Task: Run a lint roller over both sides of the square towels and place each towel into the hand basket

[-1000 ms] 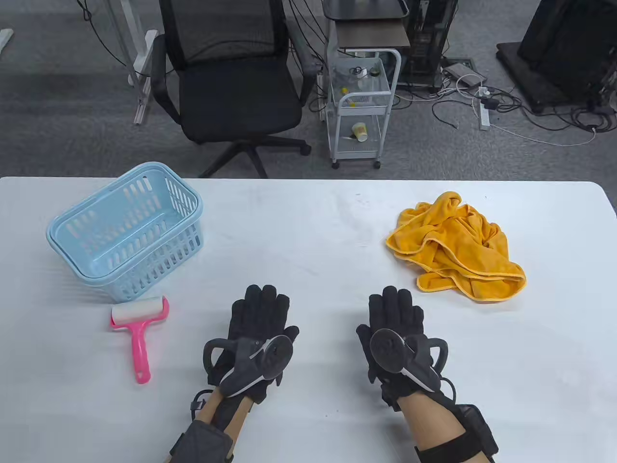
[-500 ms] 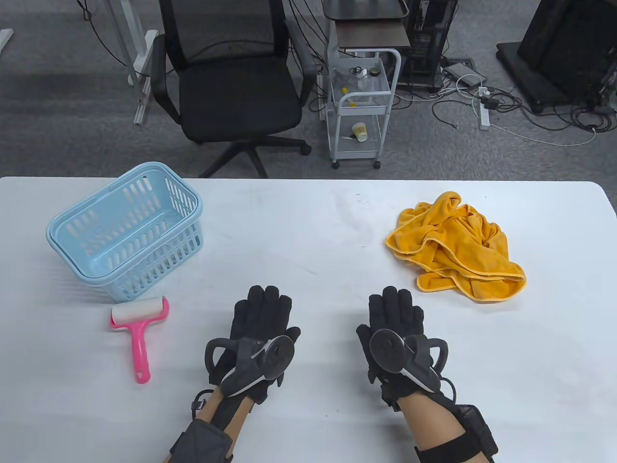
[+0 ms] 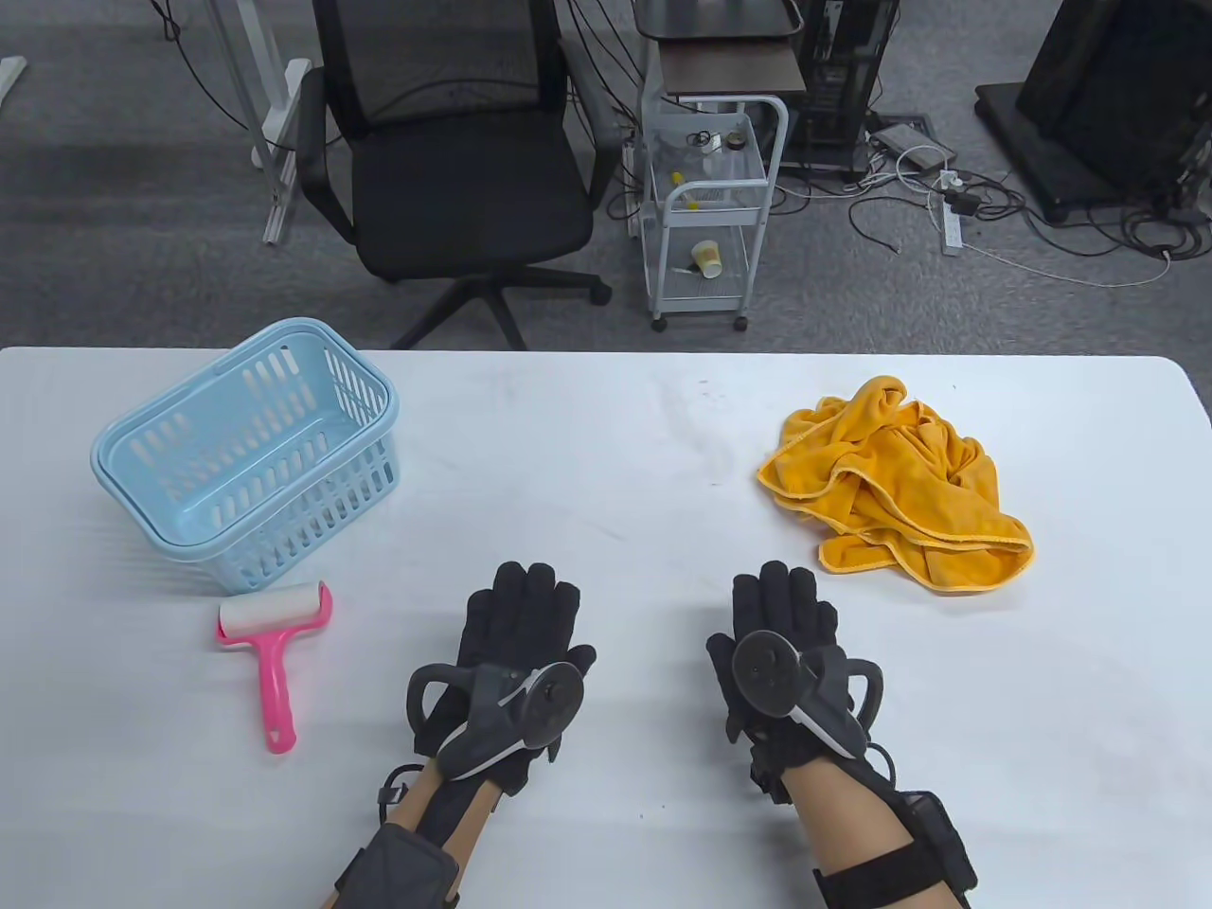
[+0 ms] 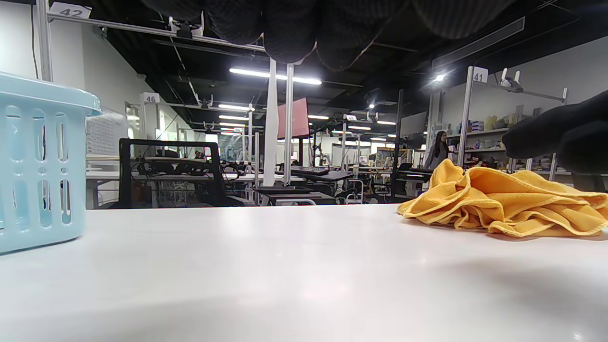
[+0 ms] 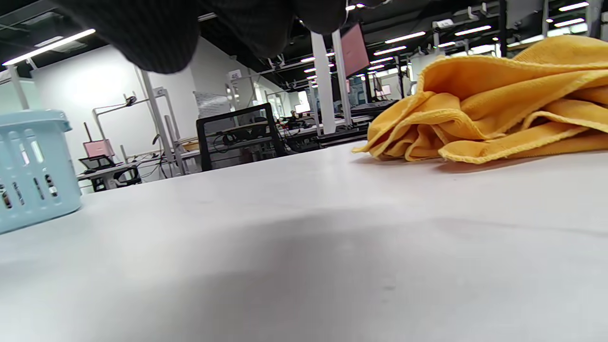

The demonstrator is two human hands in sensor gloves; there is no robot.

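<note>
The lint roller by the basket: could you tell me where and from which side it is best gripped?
Grip the lint roller by its pink handle, probably with the left hand, the nearer hand. The handle lies flat, pointing toward the person, while the white sticky drum sits at the far end near the basket. Coming from above, fingers curled round mid-handle should avoid the adhesive.

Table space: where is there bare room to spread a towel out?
Bare table lies between the blue basket and the crumpled yellow towels, beyond both hands. Crowded: front left, where the lint roller lies beside the basket.
</note>
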